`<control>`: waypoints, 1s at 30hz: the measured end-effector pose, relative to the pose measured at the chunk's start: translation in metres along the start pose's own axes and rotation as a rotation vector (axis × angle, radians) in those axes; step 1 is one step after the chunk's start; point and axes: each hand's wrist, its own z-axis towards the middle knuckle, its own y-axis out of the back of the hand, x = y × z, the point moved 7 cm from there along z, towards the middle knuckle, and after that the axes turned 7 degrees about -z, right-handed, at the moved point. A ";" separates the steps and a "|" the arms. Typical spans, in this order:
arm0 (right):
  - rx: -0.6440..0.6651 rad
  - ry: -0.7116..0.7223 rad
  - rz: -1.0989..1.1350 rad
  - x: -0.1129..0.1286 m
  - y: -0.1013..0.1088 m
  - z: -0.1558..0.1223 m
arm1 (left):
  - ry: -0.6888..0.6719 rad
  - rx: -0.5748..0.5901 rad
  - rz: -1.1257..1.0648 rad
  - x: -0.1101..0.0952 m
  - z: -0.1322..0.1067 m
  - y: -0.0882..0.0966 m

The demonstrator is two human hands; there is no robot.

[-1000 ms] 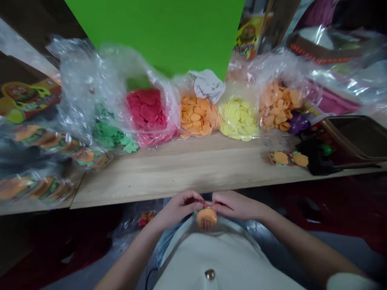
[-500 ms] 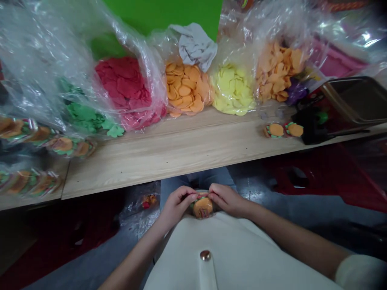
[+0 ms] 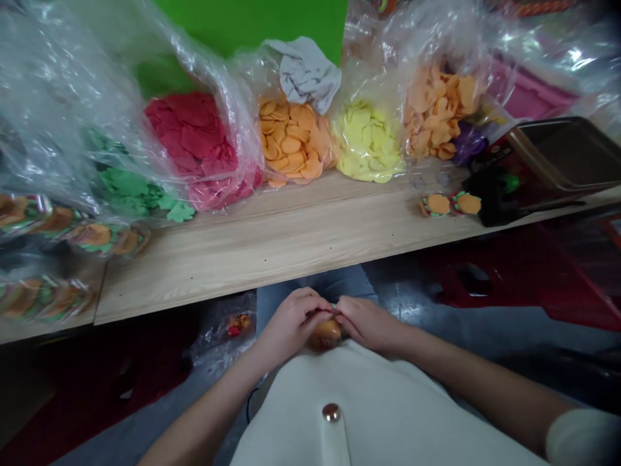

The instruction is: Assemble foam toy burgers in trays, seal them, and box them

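Both my hands meet low in front of my body, below the wooden table's near edge. My left hand and my right hand pinch a small stacked foam burger between their fingertips. Its orange top shows between the hands; the layers under it are mostly hidden by my fingers. On the table stand clear bags of foam pieces: green, red, orange, yellow and pale orange.
Two finished foam burgers lie at the table's right, beside a black tool and a dark tray. Wrapped rows of burgers lie at the left. A small bag sits on the floor.
The view tilted down, so the table shifted up in the picture. My fingers closed tighter over the foam burger, covering more of its top.
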 end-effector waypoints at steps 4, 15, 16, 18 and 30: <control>-0.028 0.048 0.099 0.000 -0.002 0.013 | 0.120 -0.126 -0.104 0.022 -0.008 0.005; 0.014 0.064 0.188 -0.013 0.013 0.005 | 0.376 -0.180 -0.872 0.053 -0.021 0.000; 0.059 0.098 0.122 -0.010 0.019 0.005 | 0.368 -0.146 -0.867 0.050 -0.020 -0.003; 0.104 0.179 0.005 -0.001 0.034 0.009 | 0.351 -0.100 -0.835 0.044 -0.016 -0.006; 0.147 0.358 -0.080 0.018 0.017 0.012 | 0.192 -0.226 -0.403 0.020 -0.018 -0.010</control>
